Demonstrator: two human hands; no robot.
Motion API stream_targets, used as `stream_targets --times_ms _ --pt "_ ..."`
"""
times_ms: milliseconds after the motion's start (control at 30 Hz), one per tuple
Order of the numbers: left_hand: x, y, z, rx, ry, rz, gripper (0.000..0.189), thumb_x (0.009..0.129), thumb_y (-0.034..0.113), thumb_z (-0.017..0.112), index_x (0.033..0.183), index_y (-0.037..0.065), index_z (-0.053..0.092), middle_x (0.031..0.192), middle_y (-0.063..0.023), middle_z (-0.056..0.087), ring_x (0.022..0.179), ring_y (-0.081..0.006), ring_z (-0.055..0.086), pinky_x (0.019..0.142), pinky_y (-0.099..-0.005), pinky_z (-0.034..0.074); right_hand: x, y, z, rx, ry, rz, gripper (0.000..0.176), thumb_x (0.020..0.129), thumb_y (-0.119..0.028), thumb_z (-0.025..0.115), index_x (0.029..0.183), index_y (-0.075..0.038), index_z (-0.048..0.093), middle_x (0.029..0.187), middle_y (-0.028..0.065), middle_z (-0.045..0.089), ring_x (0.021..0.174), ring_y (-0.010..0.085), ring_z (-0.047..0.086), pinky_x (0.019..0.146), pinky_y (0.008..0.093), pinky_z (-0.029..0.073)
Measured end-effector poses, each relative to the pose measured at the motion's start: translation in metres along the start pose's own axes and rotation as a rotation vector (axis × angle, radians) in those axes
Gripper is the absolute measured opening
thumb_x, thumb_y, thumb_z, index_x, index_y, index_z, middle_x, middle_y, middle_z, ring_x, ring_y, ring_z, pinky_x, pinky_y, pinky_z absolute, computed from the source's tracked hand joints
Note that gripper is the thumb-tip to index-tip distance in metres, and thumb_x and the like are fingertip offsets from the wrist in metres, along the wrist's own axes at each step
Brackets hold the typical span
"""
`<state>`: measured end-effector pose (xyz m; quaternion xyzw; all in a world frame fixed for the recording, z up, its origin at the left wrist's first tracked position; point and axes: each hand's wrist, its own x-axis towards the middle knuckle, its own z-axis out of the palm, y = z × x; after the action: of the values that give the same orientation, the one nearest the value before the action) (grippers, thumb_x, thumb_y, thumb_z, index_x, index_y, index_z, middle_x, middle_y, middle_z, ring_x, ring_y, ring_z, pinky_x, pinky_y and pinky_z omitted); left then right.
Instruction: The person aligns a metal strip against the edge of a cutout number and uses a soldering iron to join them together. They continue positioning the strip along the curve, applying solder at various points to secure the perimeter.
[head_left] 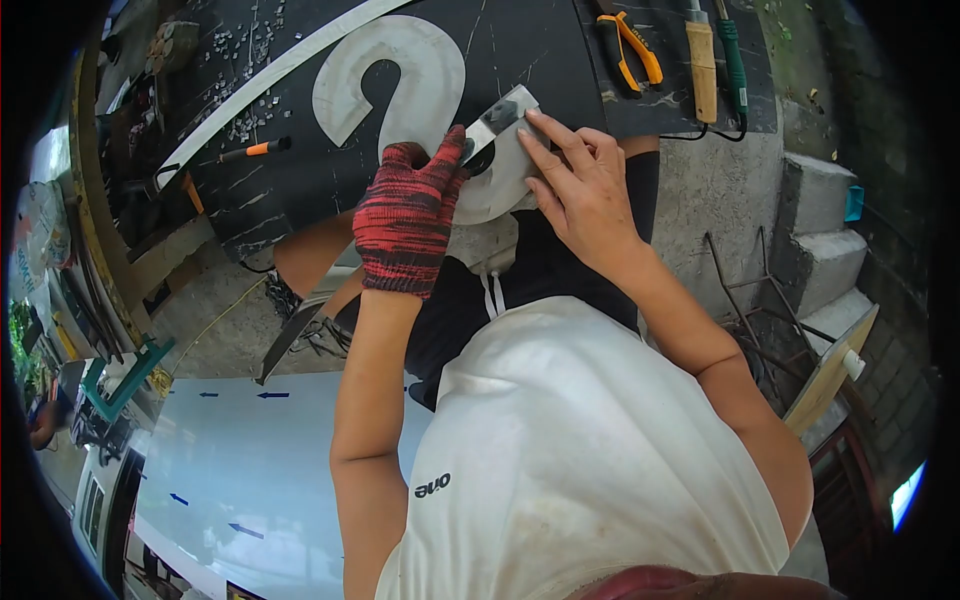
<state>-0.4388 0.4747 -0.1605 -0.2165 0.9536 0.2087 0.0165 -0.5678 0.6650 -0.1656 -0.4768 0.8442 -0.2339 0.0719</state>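
A grey S-shaped metal piece (425,75) lies across the front edge of the black marbled tabletop (535,45). My left hand (408,220), in a red and black knit glove, is closed at the lower middle of the S, its fingertips partly hidden. Between my two hands a short, bright metal strip (500,120) stands along the inner curve of the S. Bare, my right hand (585,185) has its fingers spread, with fingertips touching the strip's right end and the S beside it.
Orange-handled pliers (630,50), a wooden-handled tool (702,70) and a green-handled tool (733,65) lie at the back right. Back left are a long white strip (270,85), small metal bits (245,60) and an orange-black tool (255,150). Concrete steps (825,220) rise at the right.
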Motion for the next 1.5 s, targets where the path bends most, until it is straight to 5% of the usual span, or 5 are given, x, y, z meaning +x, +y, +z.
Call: stream_targets --times_ms 733,833,1500 --pt "-0.0001 0.0068 -0.0041 -0.031 0.023 -0.017 0.039 0.094 0.024 0.072 0.133 0.026 0.069 0.110 -0.0128 0.067 0.091 -0.0309 0.070 0.076 -0.0416 0.058 0.0022 0.0031 0.0019 -0.030 -0.024 -0.006 0.059 0.082 -0.015 0.078 0.139 -0.009 0.064 0.153 -0.0008 0.053 0.112 0.0240 0.051 0.098 0.0384 0.040" --pt "-0.0015 0.0018 0.0044 -0.013 0.075 0.004 0.043 0.093 0.026 0.074 0.135 0.032 0.070 0.113 -0.0114 0.066 0.085 -0.0273 0.069 0.075 -0.0391 0.057 0.0023 0.0030 0.0021 -0.038 -0.022 -0.009 0.060 0.082 -0.015 0.079 0.139 -0.010 0.064 0.153 -0.0013 0.053 0.111 0.0239 0.051 0.098 0.0381 0.040" --pt "-0.0029 0.0021 0.0043 -0.050 0.091 -0.014 0.043 0.090 0.025 0.077 0.133 0.031 0.071 0.110 -0.0099 0.066 0.082 -0.0261 0.069 0.072 -0.0379 0.057 0.0005 0.0045 0.0029 -0.008 -0.008 -0.005 0.060 0.081 -0.012 0.079 0.139 -0.010 0.064 0.152 -0.0018 0.053 0.113 0.0246 0.051 0.098 0.0380 0.040"
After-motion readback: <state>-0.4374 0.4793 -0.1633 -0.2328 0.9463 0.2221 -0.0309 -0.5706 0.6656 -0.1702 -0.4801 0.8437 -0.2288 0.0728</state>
